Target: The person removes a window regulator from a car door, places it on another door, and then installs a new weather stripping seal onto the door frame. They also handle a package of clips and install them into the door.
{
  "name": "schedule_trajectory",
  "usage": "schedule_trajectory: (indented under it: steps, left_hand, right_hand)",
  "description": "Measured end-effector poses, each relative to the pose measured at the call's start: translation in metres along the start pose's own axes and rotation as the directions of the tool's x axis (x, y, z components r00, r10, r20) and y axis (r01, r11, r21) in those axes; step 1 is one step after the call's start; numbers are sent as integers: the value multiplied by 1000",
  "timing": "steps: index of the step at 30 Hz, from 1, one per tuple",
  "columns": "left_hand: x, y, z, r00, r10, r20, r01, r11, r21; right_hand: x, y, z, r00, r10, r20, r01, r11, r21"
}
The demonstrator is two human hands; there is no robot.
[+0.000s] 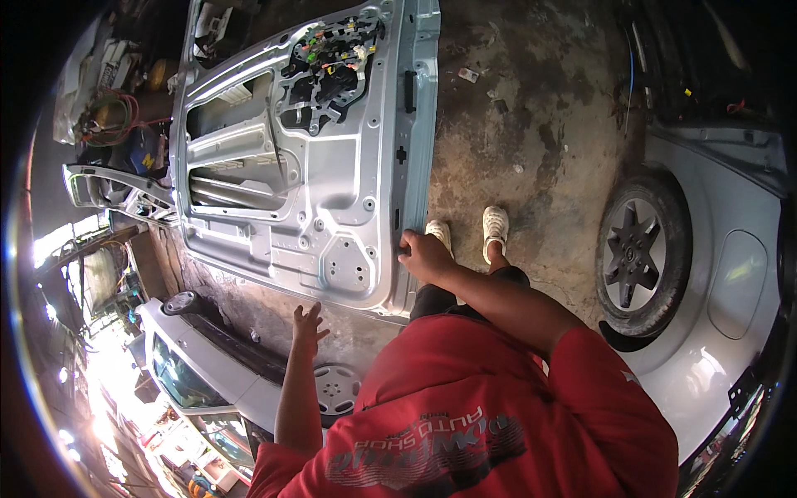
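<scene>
A silver car door (332,166) lies horizontally before me, its inner side up, with wiring and black mechanism parts (328,79) in its upper right opening. My right hand (422,256) has its fingers curled on the door's right edge, near the lower corner; what lies under the fingertips is too small to make out. My left hand (307,325) is open just below the door's lower edge, fingers spread and apparently holding nothing.
Stained concrete (515,124) extends around my feet. A silver car body with a wheel (639,253) stands at the right, a white car (191,373) at the lower left. Hoses (116,116) and another loose panel (112,187) lie left of the door.
</scene>
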State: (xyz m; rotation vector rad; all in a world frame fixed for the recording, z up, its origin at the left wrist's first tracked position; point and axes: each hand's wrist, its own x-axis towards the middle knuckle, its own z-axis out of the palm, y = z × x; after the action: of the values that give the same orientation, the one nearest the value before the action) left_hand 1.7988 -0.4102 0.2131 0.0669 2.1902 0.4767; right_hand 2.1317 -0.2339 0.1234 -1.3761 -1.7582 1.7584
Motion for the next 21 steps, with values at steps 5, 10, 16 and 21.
schedule_trajectory:
  steps: [5, 10, 16, 21]
  left_hand:
    - [22, 0, 15, 972, -116, 204, 182, 922, -342]
    - [54, -5, 35, 879, 50, 474, 247, 803, -543]
    - [84, -84, 56, 990, 119, 81, -100, 973, -210]
    - [58, -15, 78, 990, -42, 135, 86, 938, -336]
  right_hand:
    - [-3, -4, 2, 998, 36, -48, -37, 999, -18]
    - [-5, -4, 1, 990, 46, -136, -50, 998, -27]
    - [-6, -2, 33, 991, -60, -120, 84, 974, 210]
    - [0, 36, 22, 978, -62, -197, 56, 998, -38]
